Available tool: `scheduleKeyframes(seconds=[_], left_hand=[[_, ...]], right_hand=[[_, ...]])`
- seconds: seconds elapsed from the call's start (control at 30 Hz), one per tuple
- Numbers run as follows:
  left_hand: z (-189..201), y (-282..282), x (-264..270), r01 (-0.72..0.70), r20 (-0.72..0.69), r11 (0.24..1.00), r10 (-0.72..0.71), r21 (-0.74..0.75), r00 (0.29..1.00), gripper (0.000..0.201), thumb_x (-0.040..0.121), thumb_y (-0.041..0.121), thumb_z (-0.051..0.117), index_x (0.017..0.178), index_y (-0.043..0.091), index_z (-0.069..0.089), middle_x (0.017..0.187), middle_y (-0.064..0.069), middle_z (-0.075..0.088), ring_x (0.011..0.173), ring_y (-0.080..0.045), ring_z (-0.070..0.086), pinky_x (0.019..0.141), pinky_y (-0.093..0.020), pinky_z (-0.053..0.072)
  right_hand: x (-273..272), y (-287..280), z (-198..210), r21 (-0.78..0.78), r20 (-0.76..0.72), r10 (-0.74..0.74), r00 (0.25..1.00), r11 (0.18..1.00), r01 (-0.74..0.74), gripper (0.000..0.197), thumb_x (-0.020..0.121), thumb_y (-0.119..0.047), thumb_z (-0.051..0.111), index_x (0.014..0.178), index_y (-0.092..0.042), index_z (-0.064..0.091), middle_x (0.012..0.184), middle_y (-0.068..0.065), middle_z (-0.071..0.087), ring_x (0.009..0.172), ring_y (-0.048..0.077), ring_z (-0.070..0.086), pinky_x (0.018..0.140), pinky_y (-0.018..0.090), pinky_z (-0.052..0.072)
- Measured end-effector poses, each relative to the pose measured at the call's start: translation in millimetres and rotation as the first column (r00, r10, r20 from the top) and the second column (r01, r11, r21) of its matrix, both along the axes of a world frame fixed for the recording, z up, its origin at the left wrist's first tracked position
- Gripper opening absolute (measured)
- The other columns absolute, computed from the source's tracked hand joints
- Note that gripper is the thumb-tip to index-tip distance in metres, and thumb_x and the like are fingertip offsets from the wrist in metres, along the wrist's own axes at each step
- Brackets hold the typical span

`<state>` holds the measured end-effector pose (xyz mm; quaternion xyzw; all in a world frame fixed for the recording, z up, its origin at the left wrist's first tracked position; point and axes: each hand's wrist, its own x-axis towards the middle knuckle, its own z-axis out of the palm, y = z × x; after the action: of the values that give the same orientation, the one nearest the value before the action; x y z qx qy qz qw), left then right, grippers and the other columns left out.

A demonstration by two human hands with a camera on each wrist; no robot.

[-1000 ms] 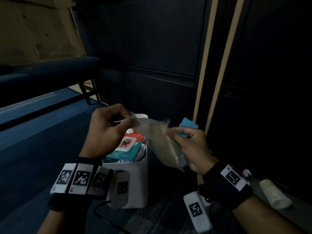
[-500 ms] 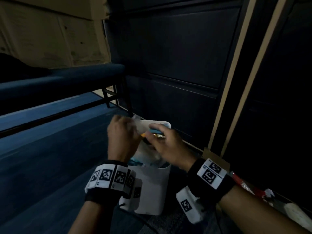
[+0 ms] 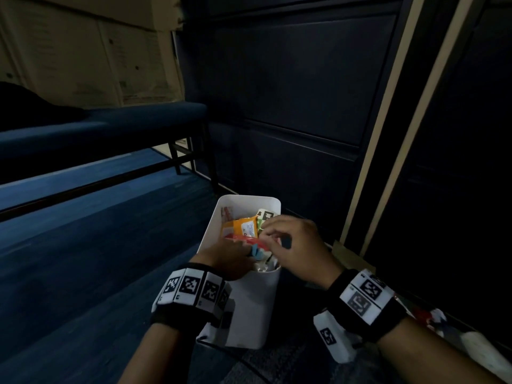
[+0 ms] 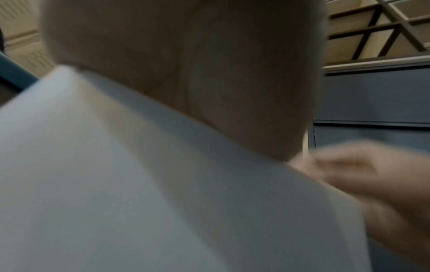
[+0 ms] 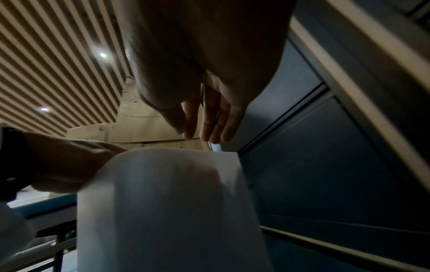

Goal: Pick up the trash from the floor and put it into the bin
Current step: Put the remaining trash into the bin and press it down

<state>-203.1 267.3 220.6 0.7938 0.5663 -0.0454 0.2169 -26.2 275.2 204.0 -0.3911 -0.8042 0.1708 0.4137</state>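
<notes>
A white bin (image 3: 249,309) stands on the blue carpet, filled to the rim with wrappers, among them an orange packet (image 3: 241,225) and a blue scrap (image 3: 256,252). My left hand (image 3: 230,259) reaches into the bin's near side, its fingers buried among the trash and hidden. In the left wrist view only its palm (image 4: 186,64) and the bin wall (image 4: 116,184) show, blurred. My right hand (image 3: 293,245) hovers just over the bin's right rim, holding nothing. The right wrist view shows its fingers (image 5: 209,119) nearly straight, pointing down at the rim of the bin (image 5: 167,202).
Dark cabinet doors (image 3: 291,106) rise right behind the bin. A blue bench (image 3: 110,126) stands to the left on black legs. On the floor at the right lie a red and white wrapper (image 3: 432,317), a pale crumpled piece (image 3: 482,347) and a cardboard flap (image 3: 352,256).
The clear plastic bag that both hands held above the bin has gone down into it. My left hand followed it inside, and my right hand let go and now hovers over the rim.
</notes>
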Motion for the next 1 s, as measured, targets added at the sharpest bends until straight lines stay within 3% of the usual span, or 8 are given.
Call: scheduleKeyframes(seconds=[0.17,0.33,0.53,0.63,0.73,0.83,0.9,1.0], left_hand=[[3.0,-3.1,-0.9,-0.137,0.097,0.972,0.12,0.191,0.988,0.024,0.092,0.031,0.055,0.112,0.019,0.063,0.105,0.003,0.056,0.098,-0.015,0.053,0.075,-0.02,0.037],[16.6,-4.6,-4.8,-0.286,0.193,0.849,0.221,0.444,0.956,0.028,0.079,0.028,0.067,0.107,0.029,0.07,0.118,-0.004,0.066,0.105,-0.024,0.061,0.091,-0.038,0.051],[35.4,-13.2,40.6,-0.192,0.267,0.687,-0.002,0.701,0.964,0.029,0.076,0.008,0.068,0.103,0.017,0.07,0.12,-0.004,0.062,0.107,-0.026,0.06,0.089,-0.038,0.049],[33.8,-19.5,86.0,-0.093,0.261,0.649,-0.168,0.755,0.951,0.027,0.074,0.008,0.065,0.099,0.017,0.071,0.114,-0.003,0.065,0.101,-0.022,0.06,0.085,-0.029,0.045],[10.1,-21.2,133.9,0.025,0.271,0.715,-0.297,0.699,0.916,0.028,0.072,0.02,0.055,0.095,0.018,0.07,0.106,-0.001,0.065,0.094,-0.021,0.059,0.08,-0.028,0.046],[-33.4,-22.6,183.1,0.171,0.266,0.822,-0.362,0.544,0.894,0.03,0.071,0.027,0.053,0.095,0.018,0.069,0.105,-0.001,0.064,0.098,-0.024,0.06,0.08,-0.036,0.053],[-63.2,-25.6,215.8,0.235,0.238,0.883,-0.351,0.407,0.906,0.038,0.076,0.035,0.045,0.104,0.023,0.067,0.116,0.002,0.061,0.108,-0.021,0.057,0.086,-0.036,0.052],[-105.2,-21.1,255.1,0.253,0.191,0.94,-0.299,0.231,0.935,0.041,0.076,0.038,0.043,0.113,0.032,0.06,0.123,0.006,0.056,0.11,-0.019,0.056,0.086,-0.037,0.051]], right_hand=[[52.0,-9.0,-18.9,-0.04,-0.047,-0.129,0.99,0.991,0.128,0.005,0.087,-0.021,0.07,0.088,-0.019,0.075,0.104,-0.012,0.07,0.1,-0.004,0.062,0.089,0.012,0.046],[103.2,-24.3,-50.6,-0.204,-0.008,-0.176,0.984,0.964,0.17,0.006,0.09,-0.024,0.068,0.093,-0.021,0.072,0.108,-0.013,0.067,0.105,-0.007,0.057,0.09,0.005,0.039],[145.2,-42.7,-77.5,-0.257,-0.036,-0.254,0.967,0.937,0.237,0.01,0.087,-0.022,0.071,0.096,-0.017,0.073,0.106,-0.012,0.068,0.101,-0.011,0.057,0.085,0.003,0.041],[172.9,-49.4,-93.5,-0.307,-0.04,-0.294,0.955,0.913,0.268,0.013,0.088,-0.025,0.07,0.099,-0.019,0.072,0.105,-0.011,0.069,0.097,-0.002,0.062,0.084,0.021,0.051],[200.8,-59.2,-108.0,-0.327,0.001,-0.324,0.946,0.894,0.307,0.016,0.089,-0.029,0.069,0.102,-0.02,0.07,0.102,-0.012,0.066,0.092,0.008,0.064,0.081,0.035,0.054],[226.2,-67.8,-122.0,-0.344,0.022,-0.343,0.939,0.879,0.329,0.014,0.089,-0.026,0.069,0.101,-0.019,0.07,0.101,-0.011,0.066,0.095,0.008,0.062,0.083,0.035,0.052],[241.9,-71.2,-131.7,-0.371,0.019,-0.359,0.933,0.864,0.339,0.014,0.087,-0.023,0.07,0.1,-0.018,0.071,0.104,-0.009,0.067,0.104,0.011,0.062,0.087,0.033,0.053],[265.4,-75.3,-146.2,-0.42,0.027,-0.403,0.915,0.826,0.376,0.017,0.085,-0.017,0.069,0.102,-0.017,0.071,0.105,-0.002,0.069,0.096,0.009,0.064,0.084,0.031,0.054]])
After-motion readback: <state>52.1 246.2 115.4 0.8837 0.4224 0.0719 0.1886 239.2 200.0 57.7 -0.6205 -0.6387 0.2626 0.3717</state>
